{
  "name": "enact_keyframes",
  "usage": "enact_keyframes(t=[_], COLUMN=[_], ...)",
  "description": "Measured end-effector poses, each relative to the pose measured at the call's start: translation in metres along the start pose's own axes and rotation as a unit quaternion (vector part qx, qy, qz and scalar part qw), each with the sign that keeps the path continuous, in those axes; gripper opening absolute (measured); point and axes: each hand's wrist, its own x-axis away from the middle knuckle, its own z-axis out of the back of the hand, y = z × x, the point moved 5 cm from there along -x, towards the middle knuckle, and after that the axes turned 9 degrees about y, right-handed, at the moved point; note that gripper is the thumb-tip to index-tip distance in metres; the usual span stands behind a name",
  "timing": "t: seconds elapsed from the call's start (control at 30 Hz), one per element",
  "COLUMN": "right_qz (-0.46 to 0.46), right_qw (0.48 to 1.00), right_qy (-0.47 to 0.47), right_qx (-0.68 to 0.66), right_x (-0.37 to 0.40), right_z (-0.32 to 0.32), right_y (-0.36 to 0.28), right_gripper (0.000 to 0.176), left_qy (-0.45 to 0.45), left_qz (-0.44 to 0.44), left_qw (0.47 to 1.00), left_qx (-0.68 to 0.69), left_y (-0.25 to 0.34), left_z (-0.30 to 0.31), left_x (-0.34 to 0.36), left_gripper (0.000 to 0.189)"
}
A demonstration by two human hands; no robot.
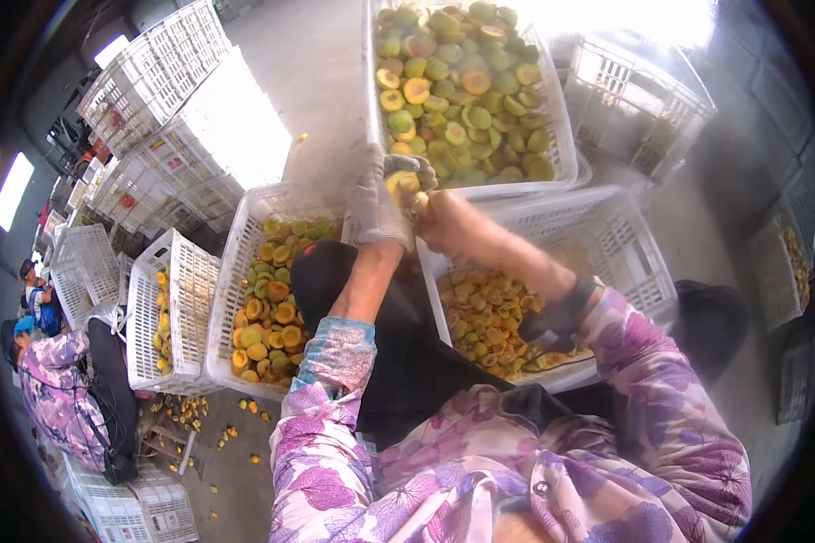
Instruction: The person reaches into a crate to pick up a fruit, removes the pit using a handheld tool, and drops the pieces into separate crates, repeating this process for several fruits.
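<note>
My left hand (378,204), in a pale, dirty work glove, grips a peach half (403,184) with its yellow flesh showing. My bare right hand (457,226) is closed right beside it, fingertips at the fruit; I cannot tell what it holds. Both hands are above the near rim of a white crate (371,118) heaped with green-yellow peach halves (466,86). Below my right forearm, another white crate (638,244) contains smaller yellow-orange fruit pieces (489,317). On the left, a third crate (222,317) holds cut peach halves (276,290).
Stacked white crates (158,100) rise at the upper left, and another crate (638,100) stands at the upper right. A person (59,380) in a patterned top sits at the left beside a crate with fruit (181,308). Fruit scraps (190,412) lie on the floor.
</note>
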Motion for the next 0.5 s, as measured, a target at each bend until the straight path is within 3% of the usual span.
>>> enact_keyframes(t=[0.03,0.1,0.17,0.27,0.3,0.33,0.4,0.43,0.47,0.5], right_qz=[-0.002,-0.095,-0.179,-0.124,0.284,0.191,0.231,0.01,-0.211,-0.124], right_qw=[1.0,0.994,0.969,0.986,0.941,0.952,0.96,0.998,0.952,0.898], right_qy=[0.003,-0.043,-0.124,-0.11,0.065,0.039,0.047,-0.069,-0.18,-0.321], right_qx=[0.0,-0.045,-0.113,-0.01,0.175,0.235,0.149,0.01,-0.134,-0.273], right_x=[0.003,0.007,0.008,0.01,0.0,0.011,0.013,0.01,0.017,0.024], right_z=[0.003,0.003,0.002,0.009,0.002,0.007,0.007,0.01,0.012,0.02], right_y=[-0.001,0.005,0.015,0.016,0.033,0.023,0.026,0.043,0.055,0.06], right_gripper=[0.016,0.01,0.008,0.007,0.008,0.011,0.019,0.016,0.013,0.01], left_qy=[0.013,0.025,-0.017,-0.011,-0.016,-0.022,-0.036,-0.038,-0.042,-0.04], left_qz=[-0.031,-0.062,-0.081,-0.095,-0.092,-0.138,-0.231,-0.166,-0.166,-0.053], left_qw=[0.999,0.996,0.991,0.976,0.976,0.947,0.858,0.884,0.883,0.95], left_qx=[-0.027,-0.056,-0.108,-0.197,-0.198,-0.289,-0.457,-0.435,-0.437,-0.304], left_y=[-0.001,-0.003,-0.004,-0.007,-0.01,-0.009,-0.005,-0.005,-0.008,-0.021], left_z=[-0.002,-0.004,-0.006,-0.01,-0.012,-0.013,-0.02,-0.023,-0.023,-0.017], left_x=[0.001,0.002,0.0,0.0,0.002,0.007,0.015,0.017,0.016,0.012], left_gripper=[0.046,0.047,0.052,0.057,0.057,0.057,0.058,0.053,0.053,0.05])
